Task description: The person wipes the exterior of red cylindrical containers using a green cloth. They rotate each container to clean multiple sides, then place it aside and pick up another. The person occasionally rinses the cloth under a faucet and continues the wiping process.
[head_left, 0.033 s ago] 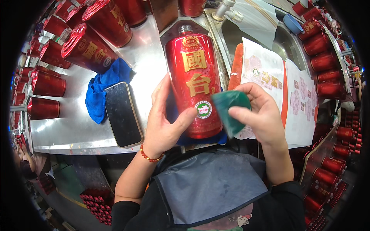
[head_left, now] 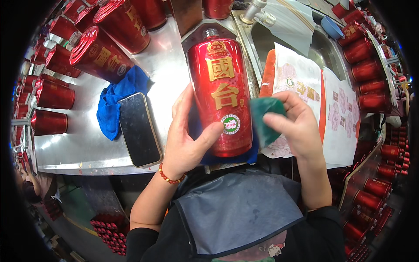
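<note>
A glossy red bottle (head_left: 220, 87) with gold characters lies in front of me, its bare neck pointing away. My left hand (head_left: 188, 131) grips its left side, thumb pressed on the front beside a round green-and-white decal (head_left: 230, 125). Just right of the bottle, my right hand (head_left: 297, 124) pinches a flat green plastic scraper (head_left: 266, 122) between thumb and fingers. The scraper is slightly blurred and seems just clear of the bottle's lower right side. Under the bottle's near end shows a blue cloth (head_left: 251, 156).
Left on the metal bench lie a phone (head_left: 139, 131) and a blue cloth (head_left: 114, 102), with several red bottles (head_left: 101, 56) behind. Printed decal sheets (head_left: 299, 72) rest on an orange board beside the sink (head_left: 323, 46). Racks of red bottles (head_left: 366, 72) stand right.
My right hand has drawn the green scraper a little to the right, away from the bottle's front. My left hand and the bottle have stayed put.
</note>
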Demonstrator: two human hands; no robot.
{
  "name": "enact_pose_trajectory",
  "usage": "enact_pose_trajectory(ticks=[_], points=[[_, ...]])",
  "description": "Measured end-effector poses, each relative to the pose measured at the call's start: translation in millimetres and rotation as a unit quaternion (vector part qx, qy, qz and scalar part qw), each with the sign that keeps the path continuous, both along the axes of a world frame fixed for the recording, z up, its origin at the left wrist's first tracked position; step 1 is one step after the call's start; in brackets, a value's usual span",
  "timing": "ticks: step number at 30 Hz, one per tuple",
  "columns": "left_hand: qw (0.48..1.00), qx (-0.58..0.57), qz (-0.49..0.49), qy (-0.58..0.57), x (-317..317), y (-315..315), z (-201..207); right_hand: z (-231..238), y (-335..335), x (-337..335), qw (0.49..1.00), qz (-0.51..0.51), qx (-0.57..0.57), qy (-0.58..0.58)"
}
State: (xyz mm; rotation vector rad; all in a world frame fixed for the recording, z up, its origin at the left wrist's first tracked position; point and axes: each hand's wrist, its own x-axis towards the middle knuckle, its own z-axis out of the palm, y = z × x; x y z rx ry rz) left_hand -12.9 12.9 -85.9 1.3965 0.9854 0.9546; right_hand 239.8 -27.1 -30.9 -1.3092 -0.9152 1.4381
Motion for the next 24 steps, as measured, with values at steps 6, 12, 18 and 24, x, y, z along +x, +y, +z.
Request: enact_pose_trajectory(ticks=[6, 12, 18, 24], points=[[1.0, 0.003, 0.013, -0.001, 3, -1, -1, 11, -17, -11, 0.999, -0.004, 0.041, 0.033], [0.999, 0.033, 0.018, 0.006, 5, -2, -4, 6, -11, -5, 0.995, -0.005, 0.063, -0.076], [0.969, 0.208, -0.09, 0.101, -8, 6, -5, 11, 2, 14, 0.967, -0.068, 0.081, -0.233], [0.946, 0.27, -0.056, 0.173, 1, 7, 3, 23, 4, 2, 0.874, -0.013, 0.287, -0.392]])
